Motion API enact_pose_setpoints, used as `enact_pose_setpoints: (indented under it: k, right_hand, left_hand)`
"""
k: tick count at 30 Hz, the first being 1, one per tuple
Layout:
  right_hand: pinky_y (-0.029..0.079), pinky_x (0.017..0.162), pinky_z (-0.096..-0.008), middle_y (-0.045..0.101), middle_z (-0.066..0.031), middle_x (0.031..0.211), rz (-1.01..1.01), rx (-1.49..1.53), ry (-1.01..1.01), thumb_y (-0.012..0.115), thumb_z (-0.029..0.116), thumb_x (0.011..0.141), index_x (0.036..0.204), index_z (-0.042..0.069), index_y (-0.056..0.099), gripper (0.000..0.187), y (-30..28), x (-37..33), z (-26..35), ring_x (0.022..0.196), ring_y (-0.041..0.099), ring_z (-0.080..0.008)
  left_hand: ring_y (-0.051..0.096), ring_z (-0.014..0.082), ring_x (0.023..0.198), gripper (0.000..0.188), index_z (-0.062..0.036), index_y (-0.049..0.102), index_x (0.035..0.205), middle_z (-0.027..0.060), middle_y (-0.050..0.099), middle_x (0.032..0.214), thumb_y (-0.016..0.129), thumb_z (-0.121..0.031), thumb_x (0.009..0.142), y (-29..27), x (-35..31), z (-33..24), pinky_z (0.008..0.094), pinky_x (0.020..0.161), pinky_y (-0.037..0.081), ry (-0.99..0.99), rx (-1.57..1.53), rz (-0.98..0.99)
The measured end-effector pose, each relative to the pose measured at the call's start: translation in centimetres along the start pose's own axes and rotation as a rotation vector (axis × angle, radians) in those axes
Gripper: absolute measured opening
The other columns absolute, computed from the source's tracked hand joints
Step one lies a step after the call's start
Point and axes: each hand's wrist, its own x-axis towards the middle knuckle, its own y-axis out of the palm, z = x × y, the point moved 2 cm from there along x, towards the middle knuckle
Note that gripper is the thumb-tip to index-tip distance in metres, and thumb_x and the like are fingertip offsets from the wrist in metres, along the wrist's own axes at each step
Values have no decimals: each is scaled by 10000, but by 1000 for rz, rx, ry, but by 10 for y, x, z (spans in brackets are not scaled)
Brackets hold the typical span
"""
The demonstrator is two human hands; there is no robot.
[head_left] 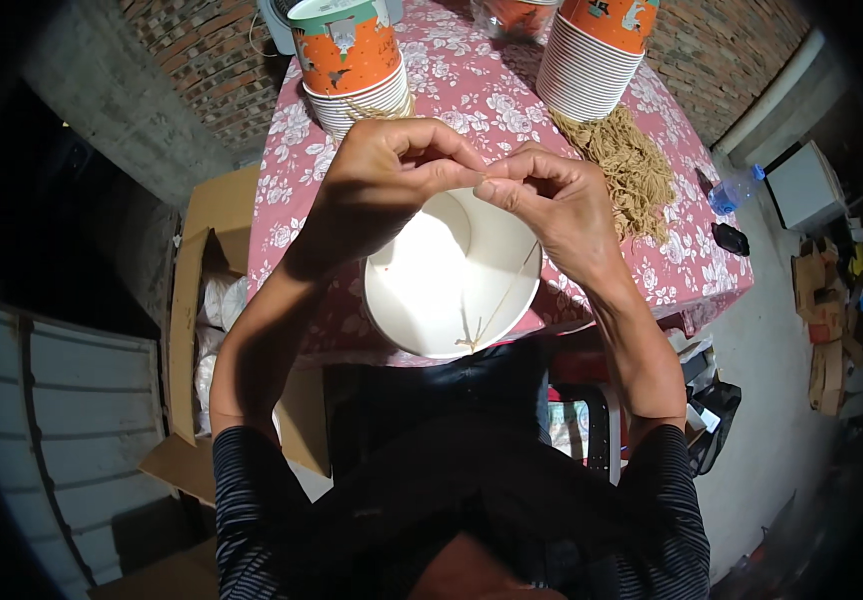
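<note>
A white paper bucket [407, 295] is in front of me at the near table edge, its open mouth toward me. Thin tan cord [473, 340] is knotted at its near rim, and a strand runs up along the right inside toward my right hand. My left hand [382, 175] and my right hand [564, 205] meet above the far rim. Both are closed in a pinch, thumb against fingers, fingertips touching. The cord appears to be between them, though its end is too fine to make out. The bucket's far rim is partly hidden behind my hands.
Nested orange and white buckets stand in a left stack [352, 60] and a right stack [592, 70]. A heap of tan cords [624, 165] lies by the right stack on the pink flowered tablecloth [287, 215]. A black object [730, 239] sits near the right edge. An open cardboard box [192, 340] is at left.
</note>
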Motion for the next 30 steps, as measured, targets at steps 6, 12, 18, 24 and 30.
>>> enact_pose_setpoints:
  k: [6, 12, 18, 24, 30]
  right_hand:
    - [447, 602, -200, 693, 8, 849, 12, 46, 15, 810, 117, 920, 989, -15, 777, 153, 2, 0, -6, 697, 556, -29]
    - [436, 594, -194, 674, 25, 816, -58, 20, -9, 801, 114, 930, 1022, -21, 770, 167, 7, -2, -3, 689, 546, -26]
    - [430, 593, -217, 657, 8, 792, -41, -76, -139, 810, 121, 921, 974, -26, 786, 158, 10, 1, -1, 691, 545, -46]
    - [433, 611, -230, 669, -26, 830, -55, -57, -16, 812, 102, 904, 936, -28, 782, 137, 9, -2, 0, 698, 549, -64]
    - [440, 606, -220, 641, -32, 845, -119, -140, -163, 782, 64, 892, 892, -28, 748, 99, 12, -7, 1, 703, 562, -61]
  left_hand:
    - [658, 76, 747, 121, 24, 744, 983, 51, 729, 828, 737, -88, 940, 2, -3, 7, 238, 663, 529, 36, 36, -68]
    - [650, 68, 757, 116, 16, 696, 997, 41, 716, 834, 737, -80, 948, 3, -8, 4, 234, 665, 523, 13, 12, -151]
    - [645, 67, 755, 123, 9, 674, 1008, 29, 705, 834, 736, -81, 950, 5, -10, 5, 227, 673, 521, 32, -39, -158]
    - [654, 73, 750, 122, -1, 672, 985, 33, 705, 819, 745, -77, 923, 7, -15, 5, 236, 674, 527, 84, 81, -196]
    - [702, 101, 738, 109, -4, 686, 929, 54, 718, 788, 757, -79, 893, 11, -18, 1, 261, 658, 546, 195, 236, -270]
